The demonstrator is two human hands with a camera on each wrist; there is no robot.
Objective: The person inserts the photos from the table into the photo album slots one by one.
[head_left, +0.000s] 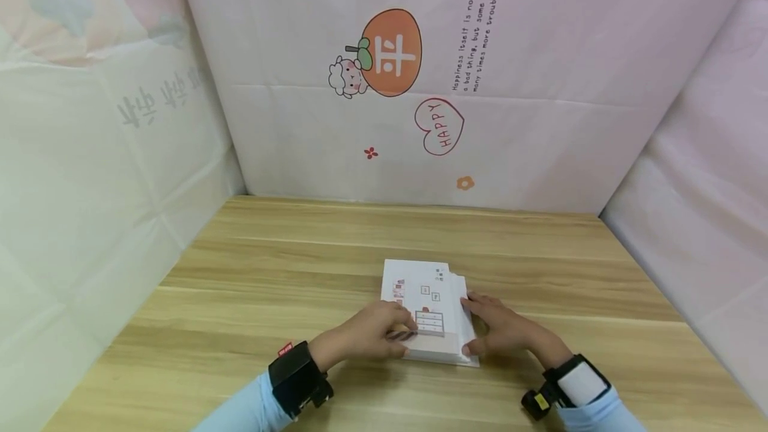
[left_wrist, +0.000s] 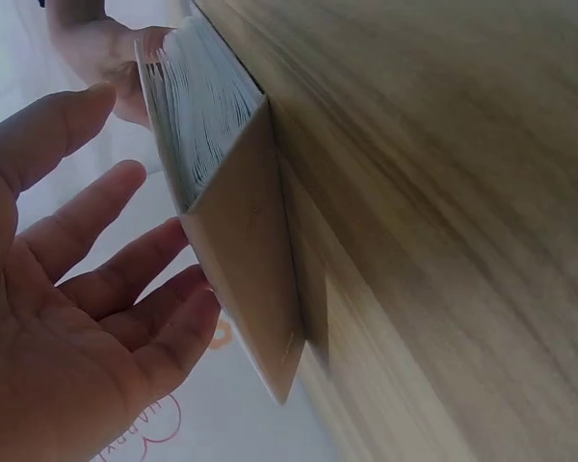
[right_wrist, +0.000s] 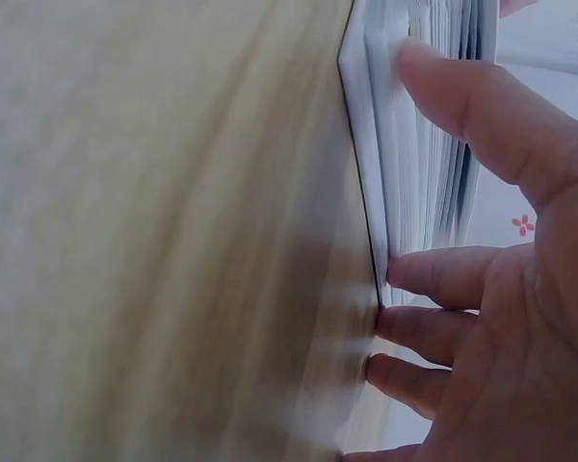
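A thick white photo album (head_left: 431,322) with small printed drawings lies on the wooden table, its cover lying slightly off from the pages at the right side. My left hand (head_left: 373,331) is at the album's left side. In the left wrist view its spread fingers (left_wrist: 178,245) touch the cover's edge, while thumb and index stand off it. My right hand (head_left: 503,327) is at the right side. Its thumb (right_wrist: 453,91) rests against the page edges, and the other fingers extend to the lower cover's edge and the table beside it.
The wooden table (head_left: 288,272) extends around the album. A white printed cloth (head_left: 288,132) hangs behind it, and pale cloth walls (head_left: 90,219) stand at both sides. Black camera bands (head_left: 297,379) sit on both wrists over light blue sleeves.
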